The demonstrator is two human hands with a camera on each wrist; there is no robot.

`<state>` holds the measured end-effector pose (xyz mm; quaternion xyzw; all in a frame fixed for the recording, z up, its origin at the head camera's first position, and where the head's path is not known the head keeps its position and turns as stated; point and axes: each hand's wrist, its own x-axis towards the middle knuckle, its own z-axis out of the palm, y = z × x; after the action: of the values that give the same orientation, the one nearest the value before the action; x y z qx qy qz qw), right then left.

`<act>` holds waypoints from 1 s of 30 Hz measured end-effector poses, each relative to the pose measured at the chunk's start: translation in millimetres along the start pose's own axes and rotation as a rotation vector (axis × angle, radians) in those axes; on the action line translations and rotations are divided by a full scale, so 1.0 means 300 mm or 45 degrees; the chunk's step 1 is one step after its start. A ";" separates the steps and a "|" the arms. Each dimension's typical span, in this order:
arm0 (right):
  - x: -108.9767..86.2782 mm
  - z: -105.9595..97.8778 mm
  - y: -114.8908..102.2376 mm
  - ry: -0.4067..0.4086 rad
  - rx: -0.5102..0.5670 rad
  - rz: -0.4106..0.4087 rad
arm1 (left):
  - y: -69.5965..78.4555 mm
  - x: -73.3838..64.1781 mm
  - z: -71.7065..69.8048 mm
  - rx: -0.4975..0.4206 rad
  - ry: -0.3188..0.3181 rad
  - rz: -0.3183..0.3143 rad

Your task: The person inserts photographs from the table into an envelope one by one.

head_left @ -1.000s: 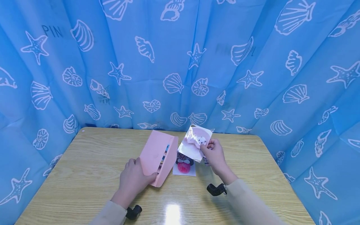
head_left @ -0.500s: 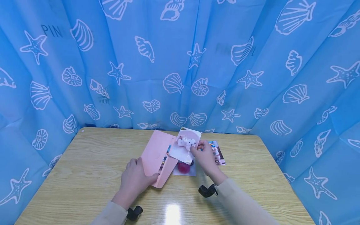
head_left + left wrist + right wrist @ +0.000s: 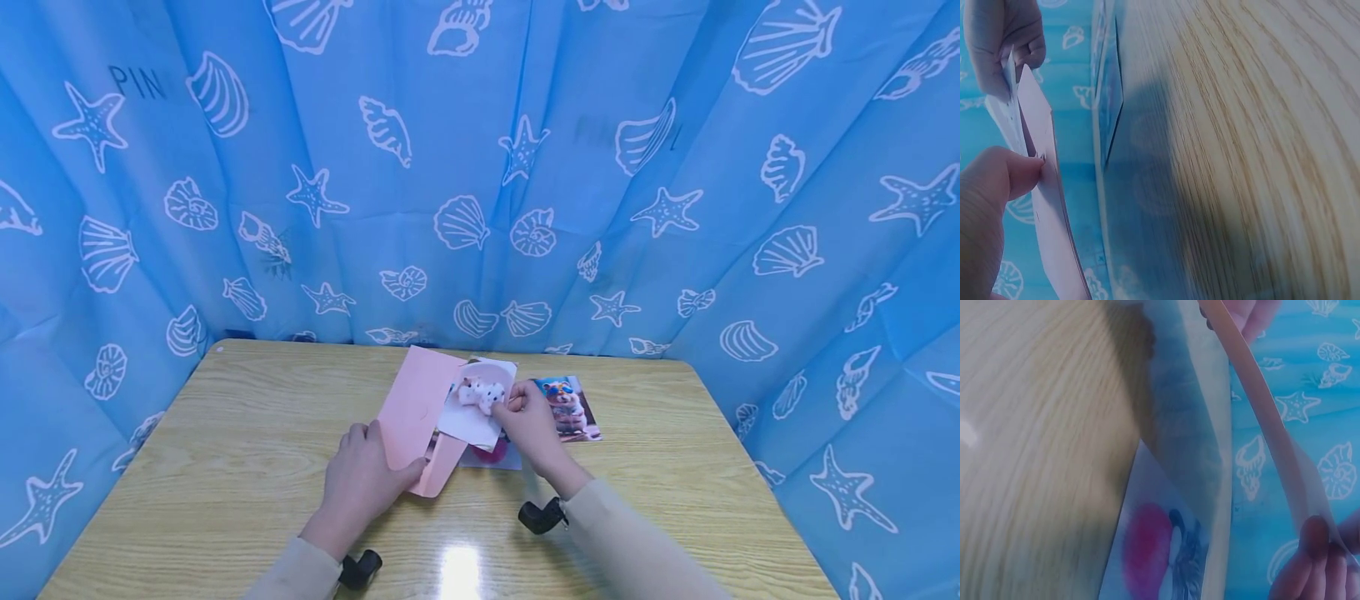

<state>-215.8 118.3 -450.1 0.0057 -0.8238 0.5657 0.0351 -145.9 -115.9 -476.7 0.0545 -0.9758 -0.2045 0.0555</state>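
Observation:
My left hand [image 3: 363,479] holds a pink paper envelope [image 3: 408,400] tilted above the table, its thumb pressing near the opening in the left wrist view. My right hand [image 3: 534,429] pinches a photo card [image 3: 474,408] of white, dark-spotted animals by its right edge. That card overlaps the envelope's opening; its left edge is hidden from the head camera. Below it a photo card with a pink round shape [image 3: 1147,550] lies on the table, partly covered. Another photo card of an animal in sunglasses [image 3: 572,408] lies to the right, beyond the right hand.
The wooden table [image 3: 247,433] extends to either side of the hands. A blue curtain [image 3: 465,167] with white shell and starfish prints hangs behind it and along both sides. Light glares off the tabletop [image 3: 460,571] near the front.
My right hand has moved left with the spotted-animal photo card, from beside the envelope to over its opening. The photo card on the right has come into view. The left hand is nearly still.

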 end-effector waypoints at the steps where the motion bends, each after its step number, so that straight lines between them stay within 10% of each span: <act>1: -0.002 0.004 -0.001 -0.015 0.002 0.006 | 0.000 -0.001 0.000 -0.003 0.002 0.000; 30: -0.053 0.049 -0.051 -0.089 0.032 -0.053 | 0.001 -0.002 0.003 0.023 -0.007 -0.001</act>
<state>-199.8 98.5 -442.0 0.0431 -0.8172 0.5745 0.0178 -145.3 -115.2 -477.4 0.0547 -0.9777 -0.1960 0.0523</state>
